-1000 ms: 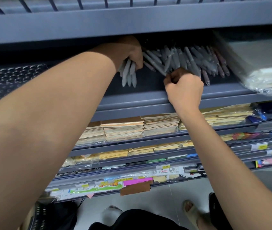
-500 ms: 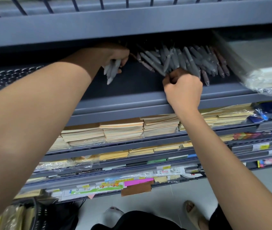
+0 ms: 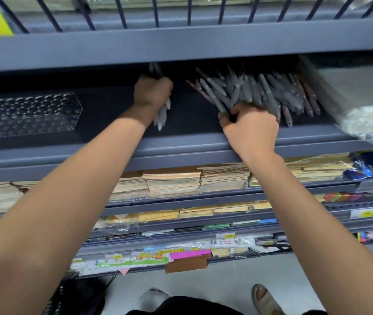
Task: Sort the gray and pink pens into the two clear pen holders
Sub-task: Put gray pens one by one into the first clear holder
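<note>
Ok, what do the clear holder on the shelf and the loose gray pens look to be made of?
Clear holder: rigid transparent plastic, probably acrylic; see-through walls, bright glossy edges, rows of round holes in its top. Gray pens: matte plastic, maybe a rubbery coating; dull, even surface with no glints, though the shelf is dim.

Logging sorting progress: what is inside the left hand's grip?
The left hand grips a bundle of gray pens; their light ends stick out below the fist. The fist covers their middles, so the count cannot be told.
</note>
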{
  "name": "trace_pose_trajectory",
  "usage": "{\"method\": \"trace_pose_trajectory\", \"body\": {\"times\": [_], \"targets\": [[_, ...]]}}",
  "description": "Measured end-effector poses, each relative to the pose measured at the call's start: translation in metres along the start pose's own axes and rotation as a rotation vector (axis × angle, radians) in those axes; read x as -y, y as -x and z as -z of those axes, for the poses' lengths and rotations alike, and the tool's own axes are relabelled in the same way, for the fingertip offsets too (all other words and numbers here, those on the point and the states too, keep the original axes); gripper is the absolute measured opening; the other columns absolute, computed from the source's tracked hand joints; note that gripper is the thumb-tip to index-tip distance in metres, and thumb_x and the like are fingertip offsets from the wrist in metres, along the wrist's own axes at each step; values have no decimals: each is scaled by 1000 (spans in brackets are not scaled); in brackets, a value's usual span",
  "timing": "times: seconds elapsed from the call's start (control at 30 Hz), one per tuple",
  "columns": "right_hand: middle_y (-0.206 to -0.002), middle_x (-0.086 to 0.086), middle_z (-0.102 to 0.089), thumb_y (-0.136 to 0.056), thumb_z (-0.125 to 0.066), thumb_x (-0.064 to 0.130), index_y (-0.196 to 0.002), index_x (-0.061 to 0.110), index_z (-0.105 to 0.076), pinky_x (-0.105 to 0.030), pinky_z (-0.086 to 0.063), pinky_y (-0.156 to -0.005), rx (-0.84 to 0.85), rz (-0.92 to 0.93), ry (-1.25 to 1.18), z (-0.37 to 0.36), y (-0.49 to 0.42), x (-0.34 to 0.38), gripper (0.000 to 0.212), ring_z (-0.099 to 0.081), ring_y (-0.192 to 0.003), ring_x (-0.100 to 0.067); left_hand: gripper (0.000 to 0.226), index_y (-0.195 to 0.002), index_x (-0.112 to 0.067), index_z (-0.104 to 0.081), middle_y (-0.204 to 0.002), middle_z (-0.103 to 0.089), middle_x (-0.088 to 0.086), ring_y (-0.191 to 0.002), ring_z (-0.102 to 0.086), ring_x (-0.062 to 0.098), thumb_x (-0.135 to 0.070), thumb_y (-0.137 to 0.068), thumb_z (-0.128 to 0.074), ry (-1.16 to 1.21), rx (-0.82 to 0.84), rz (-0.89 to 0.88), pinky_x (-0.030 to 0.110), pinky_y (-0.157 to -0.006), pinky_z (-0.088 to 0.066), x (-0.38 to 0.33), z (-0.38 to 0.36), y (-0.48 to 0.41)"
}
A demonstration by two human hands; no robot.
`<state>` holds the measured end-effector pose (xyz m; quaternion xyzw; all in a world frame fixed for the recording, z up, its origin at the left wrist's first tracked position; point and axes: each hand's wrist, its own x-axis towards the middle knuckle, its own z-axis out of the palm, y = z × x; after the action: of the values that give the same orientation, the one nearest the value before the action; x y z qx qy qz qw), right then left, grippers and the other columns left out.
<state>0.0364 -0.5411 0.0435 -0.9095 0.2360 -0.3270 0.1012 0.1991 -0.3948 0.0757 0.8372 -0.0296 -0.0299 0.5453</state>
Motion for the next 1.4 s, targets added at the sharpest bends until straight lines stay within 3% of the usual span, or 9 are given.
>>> {"method": "trace_pose_trajectory", "body": {"times": [0.1, 0.33, 0.43, 0.5, 0.73, 0.93, 1.07, 1.23, 1.4], "targets": [[-88, -17, -70, -87, -62, 52, -95, 13, -71, -31, -40, -65, 41, -26, 43, -1, -8, 11, 41, -66, -86, -37, 11, -69, -10, -65, -67, -68, 6, -71, -68, 23, -17, -69, -57, 54, -38, -52, 27, -70, -53, 11, 4, 3], [-83, -11, -62, -85, -63, 41, -93, 12, -69, -24, -38, -60, 380, -116, 29, 8, -26, 22, 30, -57, -76, -29, 2, -74, -6, -55, -37, -54, 2, -35, -54, 18, -3, -75, -56, 212, 55, 58, 21, -47, -44, 5, 14, 17], [-69, -8, -63, -78, -69, 36, -81, 11, -72, -29, -50, -56, 519, -266, -344, 12, -27, 11, 26, -55, -58, -23, 4, -80, -3, -55, -38, -53, 5, -34, -53, 19, -5, -76, -56, 326, 37, 95, 20, -42, -43, 5, 11, 28], [-56, -2, -60, -77, -68, 31, -68, 12, -69, -22, -41, -43, 509, -369, -610, 16, -18, 3, 22, -47, -44, -15, 2, -80, -3, -54, -41, -54, 8, -40, -54, 22, -3, -79, -56, 410, 41, 113, 22, -49, -44, 5, 10, 36], [-65, -12, -70, -80, -60, 5, -72, 2, -67, -23, -46, -44, 530, -396, -1048, 33, 0, -3, 11, -55, -49, -15, 17, -77, -5, -53, -57, -54, 6, -34, -44, 15, -2, -94, -50, 643, 207, 197, 16, -38, -36, -3, 25, 69], [-80, -20, -73, -87, -60, 0, -109, 9, -57, -27, -55, -56, 600, -326, -1262, 42, 38, 17, 24, -67, -62, -27, 22, -76, -10, -54, -67, -55, 1, -39, -42, 11, -6, -97, -49, 701, 291, 178, 21, -39, -35, 10, 64, 107], [-81, -17, -72, -83, -61, 10, -95, 22, -62, -28, -56, -57, 646, -243, -1324, 37, 65, 40, 17, -69, -64, -30, 19, -70, -6, -58, -64, -52, 7, -43, -44, 15, -9, -88, -55, 725, 206, 49, 24, -43, -38, 38, 95, 139], [-82, -14, -73, -89, -63, 33, -92, 21, -68, -29, -57, -61, 696, -173, -1351, 25, 94, 83, 13, -71, -68, -30, 6, -89, -3, -53, -63, -55, 2, -45, -47, 15, -9, -89, -55, 674, 77, -28, 24, -44, -41, 76, 143, 163], [-86, -12, -74, -91, -62, 26, -99, 18, -70, -31, -59, -65, 680, -76, -1408, 19, 117, 133, 14, -72, -73, -29, 6, -91, -5, -55, -74, -58, 5, -50, -50, 18, -11, -88, -57, 698, -34, -82, 27, -49, -45, 110, 202, 173]]}}
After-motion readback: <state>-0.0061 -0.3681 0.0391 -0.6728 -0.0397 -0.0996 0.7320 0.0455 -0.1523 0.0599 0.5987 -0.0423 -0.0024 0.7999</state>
